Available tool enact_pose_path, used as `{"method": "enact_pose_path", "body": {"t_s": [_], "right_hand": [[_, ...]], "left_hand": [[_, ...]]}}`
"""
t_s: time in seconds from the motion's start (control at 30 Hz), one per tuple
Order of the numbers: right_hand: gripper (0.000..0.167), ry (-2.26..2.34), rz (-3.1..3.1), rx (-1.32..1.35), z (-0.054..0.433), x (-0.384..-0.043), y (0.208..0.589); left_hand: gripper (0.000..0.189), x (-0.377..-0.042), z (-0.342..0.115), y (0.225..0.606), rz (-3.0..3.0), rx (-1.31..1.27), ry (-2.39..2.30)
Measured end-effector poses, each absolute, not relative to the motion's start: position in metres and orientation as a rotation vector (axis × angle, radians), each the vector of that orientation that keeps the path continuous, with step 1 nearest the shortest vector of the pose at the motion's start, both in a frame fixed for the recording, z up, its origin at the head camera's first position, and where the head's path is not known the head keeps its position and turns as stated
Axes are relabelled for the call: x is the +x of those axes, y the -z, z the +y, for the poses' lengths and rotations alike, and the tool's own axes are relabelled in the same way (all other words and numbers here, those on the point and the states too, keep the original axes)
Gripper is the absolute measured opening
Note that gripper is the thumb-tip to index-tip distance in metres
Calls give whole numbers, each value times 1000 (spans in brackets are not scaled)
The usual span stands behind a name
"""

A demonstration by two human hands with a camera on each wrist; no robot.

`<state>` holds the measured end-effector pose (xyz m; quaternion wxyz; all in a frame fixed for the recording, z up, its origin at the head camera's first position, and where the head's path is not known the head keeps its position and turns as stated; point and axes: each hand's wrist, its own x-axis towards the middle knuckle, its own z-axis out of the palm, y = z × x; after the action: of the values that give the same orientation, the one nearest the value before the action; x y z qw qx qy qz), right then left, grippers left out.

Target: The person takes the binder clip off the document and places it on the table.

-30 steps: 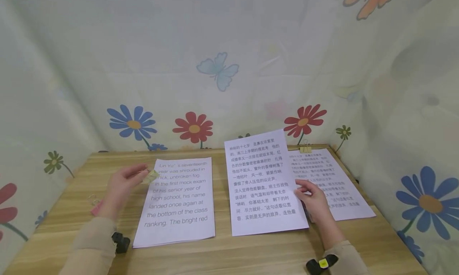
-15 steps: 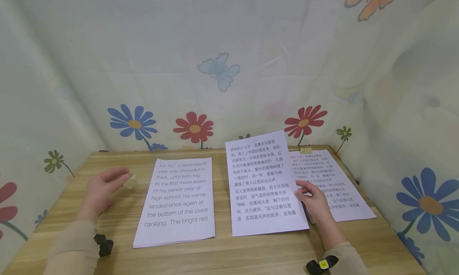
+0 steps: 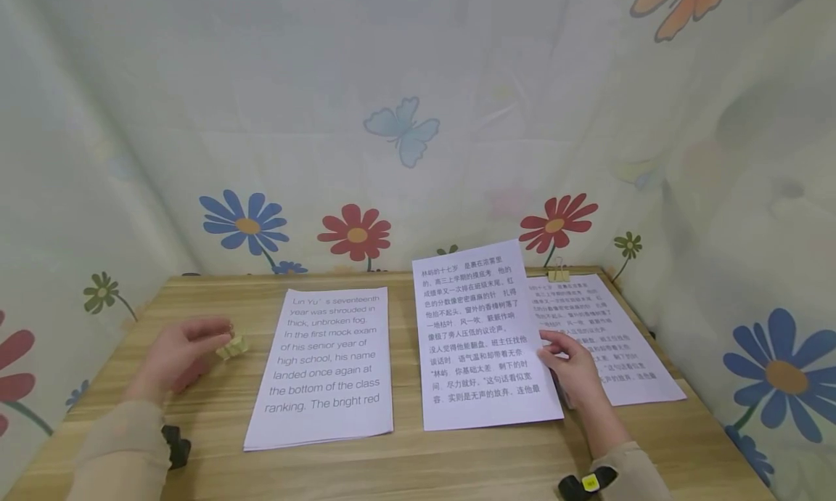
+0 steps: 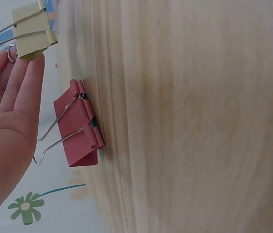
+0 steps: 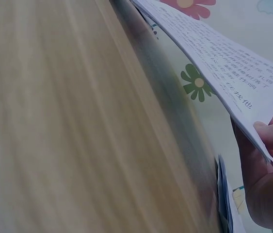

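Observation:
My left hand (image 3: 186,352) pinches a yellow binder clip (image 3: 233,347) by its wire handles, over the left part of the table. In the left wrist view that yellow clip shows at the fingertips, and a larger red binder clip (image 4: 79,127) stands on the wood below the palm. My right hand (image 3: 570,363) grips the right edge of a stack of Chinese-printed sheets (image 3: 480,334), thumb on top and fingers beneath. The stack is tilted, its far and right side raised. Between the hands lies a stack of English-printed sheets (image 3: 323,367), flat on the table.
Behind my right hand lies another Chinese-printed stack (image 3: 627,341), with a yellow binder clip (image 3: 558,274) on its top edge. The wooden table (image 3: 326,468) ends at a flower-printed cloth backdrop (image 3: 405,189) at the back and sides.
My left hand has moved left and down with the yellow binder clip, away from the English-printed sheets. The right hand keeps its grip on the Chinese-printed stack, almost still.

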<state>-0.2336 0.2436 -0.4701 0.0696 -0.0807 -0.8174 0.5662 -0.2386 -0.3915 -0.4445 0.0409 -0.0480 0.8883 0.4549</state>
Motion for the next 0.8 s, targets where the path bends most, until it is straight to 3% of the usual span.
{"method": "enact_pose_path", "body": {"t_s": [0.8], "right_hand": [[39, -1747, -2456, -241, 243, -237, 471]], "left_hand": [[62, -241, -400, 448, 2690, -73, -1255]]}}
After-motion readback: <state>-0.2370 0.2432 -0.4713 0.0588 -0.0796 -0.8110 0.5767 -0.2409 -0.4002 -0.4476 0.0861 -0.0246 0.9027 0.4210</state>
